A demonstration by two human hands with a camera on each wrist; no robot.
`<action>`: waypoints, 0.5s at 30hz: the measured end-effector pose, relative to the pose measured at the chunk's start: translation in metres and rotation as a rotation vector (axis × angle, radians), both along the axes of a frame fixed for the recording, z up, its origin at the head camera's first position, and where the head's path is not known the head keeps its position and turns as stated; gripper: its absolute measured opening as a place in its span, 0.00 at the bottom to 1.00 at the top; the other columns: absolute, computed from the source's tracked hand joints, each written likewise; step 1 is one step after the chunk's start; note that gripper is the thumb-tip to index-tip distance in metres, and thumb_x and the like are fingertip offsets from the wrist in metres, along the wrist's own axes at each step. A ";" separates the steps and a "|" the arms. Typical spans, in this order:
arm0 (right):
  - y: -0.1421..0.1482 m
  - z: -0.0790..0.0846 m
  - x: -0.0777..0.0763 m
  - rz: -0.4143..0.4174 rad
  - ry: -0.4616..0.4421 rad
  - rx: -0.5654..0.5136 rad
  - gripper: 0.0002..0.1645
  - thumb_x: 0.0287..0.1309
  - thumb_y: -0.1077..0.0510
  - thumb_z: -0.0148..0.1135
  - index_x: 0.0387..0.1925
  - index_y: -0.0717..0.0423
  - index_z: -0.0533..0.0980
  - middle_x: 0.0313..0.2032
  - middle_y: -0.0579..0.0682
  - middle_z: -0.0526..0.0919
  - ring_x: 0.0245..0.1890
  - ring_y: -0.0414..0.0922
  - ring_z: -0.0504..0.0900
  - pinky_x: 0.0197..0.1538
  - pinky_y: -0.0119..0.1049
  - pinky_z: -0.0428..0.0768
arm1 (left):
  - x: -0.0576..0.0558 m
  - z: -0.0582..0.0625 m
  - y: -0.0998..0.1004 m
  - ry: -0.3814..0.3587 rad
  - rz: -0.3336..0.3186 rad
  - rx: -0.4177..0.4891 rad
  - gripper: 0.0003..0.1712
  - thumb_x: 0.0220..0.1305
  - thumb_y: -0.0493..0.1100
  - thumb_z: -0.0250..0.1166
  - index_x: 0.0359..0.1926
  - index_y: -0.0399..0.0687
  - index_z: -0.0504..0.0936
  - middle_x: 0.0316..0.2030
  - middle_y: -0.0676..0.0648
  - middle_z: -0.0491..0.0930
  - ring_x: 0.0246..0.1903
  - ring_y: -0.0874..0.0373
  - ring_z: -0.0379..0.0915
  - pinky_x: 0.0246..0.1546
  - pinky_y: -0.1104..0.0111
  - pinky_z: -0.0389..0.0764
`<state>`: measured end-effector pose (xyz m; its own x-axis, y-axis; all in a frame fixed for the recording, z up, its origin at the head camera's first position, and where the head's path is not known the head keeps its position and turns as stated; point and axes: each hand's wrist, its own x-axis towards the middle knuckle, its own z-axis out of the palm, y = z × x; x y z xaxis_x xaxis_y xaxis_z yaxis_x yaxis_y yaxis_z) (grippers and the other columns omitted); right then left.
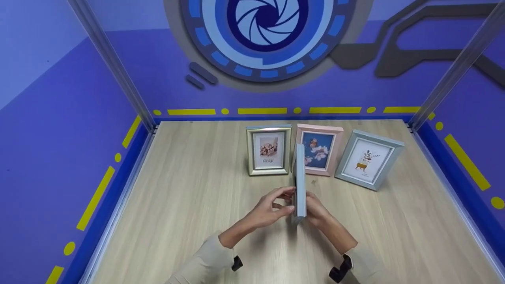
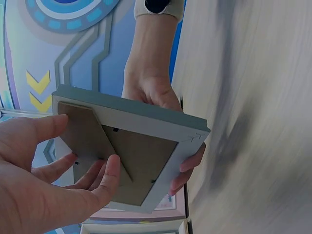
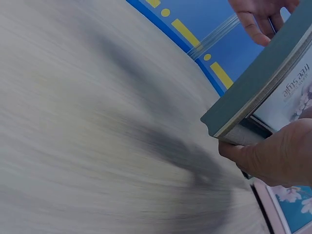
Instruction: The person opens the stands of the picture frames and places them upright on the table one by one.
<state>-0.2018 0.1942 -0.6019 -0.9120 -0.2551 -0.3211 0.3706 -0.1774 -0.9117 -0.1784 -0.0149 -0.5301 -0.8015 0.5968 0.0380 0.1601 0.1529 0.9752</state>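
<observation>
My right hand grips a grey-green picture frame, held edge-on above the table. In the left wrist view, the frame's back shows a brown backing board with a stand flap. My left hand is at this back, thumb and fingertips spread apart at the flap; whether they press on it, I cannot tell. The right wrist view shows the front, a picture lettered "free style", with the right hand's thumb near the frame's corner. The right fingers curl round its edge.
Behind the hands stand a gold picture frame, a pink picture frame partly hidden by the held one, and a grey-green picture frame at the right. The wooden table meets blue panels at the back and sides.
</observation>
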 end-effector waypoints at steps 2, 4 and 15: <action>0.000 0.000 0.001 0.004 -0.012 -0.006 0.19 0.77 0.59 0.47 0.61 0.66 0.67 0.42 0.45 0.83 0.45 0.41 0.81 0.47 0.33 0.81 | 0.001 0.000 0.001 -0.005 0.001 0.000 0.31 0.74 0.44 0.62 0.74 0.46 0.68 0.68 0.40 0.72 0.66 0.42 0.69 0.58 0.67 0.78; 0.001 0.000 0.001 0.007 -0.020 -0.011 0.19 0.77 0.58 0.47 0.61 0.66 0.65 0.42 0.46 0.82 0.45 0.41 0.81 0.46 0.33 0.81 | 0.001 0.000 0.001 -0.011 0.006 -0.002 0.31 0.73 0.47 0.63 0.73 0.47 0.68 0.69 0.41 0.71 0.66 0.43 0.69 0.58 0.67 0.79; -0.001 -0.002 0.001 0.009 -0.057 -0.019 0.19 0.79 0.57 0.42 0.62 0.65 0.63 0.43 0.45 0.81 0.45 0.40 0.80 0.50 0.32 0.81 | 0.003 0.000 -0.003 -0.046 -0.009 -0.006 0.33 0.67 0.51 0.70 0.68 0.49 0.71 0.65 0.43 0.72 0.65 0.43 0.69 0.60 0.60 0.80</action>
<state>-0.2006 0.1935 -0.6037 -0.8901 -0.2696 -0.3674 0.4234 -0.1911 -0.8856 -0.1757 -0.0177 -0.5296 -0.7971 0.6039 -0.0023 0.1167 0.1578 0.9805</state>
